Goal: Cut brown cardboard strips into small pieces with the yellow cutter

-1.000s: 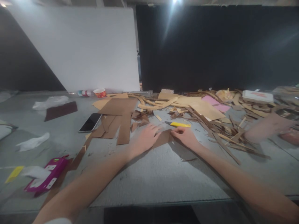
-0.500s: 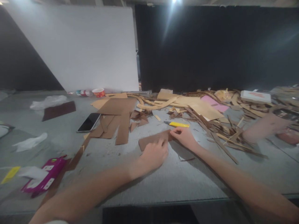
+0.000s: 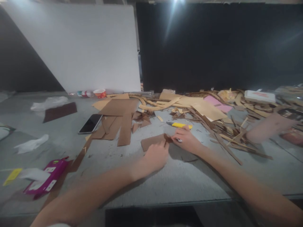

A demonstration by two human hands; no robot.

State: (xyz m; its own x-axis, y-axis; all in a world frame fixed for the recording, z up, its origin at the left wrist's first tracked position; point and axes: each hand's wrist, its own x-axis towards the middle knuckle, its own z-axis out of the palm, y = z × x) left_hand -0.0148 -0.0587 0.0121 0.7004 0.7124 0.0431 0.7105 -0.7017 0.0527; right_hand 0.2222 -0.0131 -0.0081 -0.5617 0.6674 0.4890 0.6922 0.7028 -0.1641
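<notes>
I see a phone and brown strips lying left of the work, a heap of offcuts to the right, and a yellow knife just beyond the hands. The cardboard piece lies flat on the table. My left hand presses its near edge, fingers curled. My right hand pinches its right end, apparently lifting a corner.

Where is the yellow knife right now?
In the head view the knife lies on the table, just beyond the right hand, beside the cardboard scraps.
</notes>
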